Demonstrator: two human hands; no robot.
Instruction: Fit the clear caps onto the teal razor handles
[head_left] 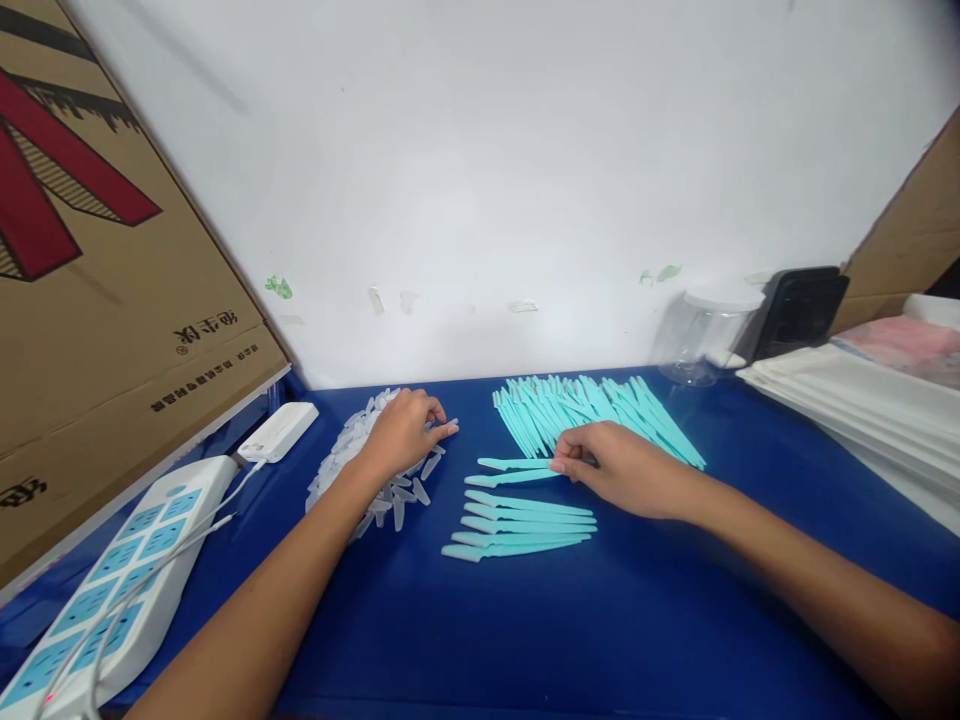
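My left hand (pixel 409 430) is over a heap of small translucent plastic caps (pixel 399 512). Its thumb and fingers are drawn together, with the pale tip of what looks like one cap showing at the thumb. My right hand (pixel 619 465) pinches the handle end of a teal eyebrow razor (pixel 517 478). Another teal razor (pixel 514 463) lies right beside it, its handle end reaching the same fingertips; whether both are gripped I cannot tell. Below them lies a row of several teal razors (pixel 529 515), blade ends to the left. Beyond my right hand spreads a pile of teal razors (pixel 570 405).
A white power strip (pixel 161 570) with cables and a white adapter (pixel 279 432) occupy the left side. A printed cardboard box (pixel 135 300) stands there too. At the back right are a clear jar (pixel 705 335), a black object (pixel 801 310) and stacked white sheets (pixel 862 410).
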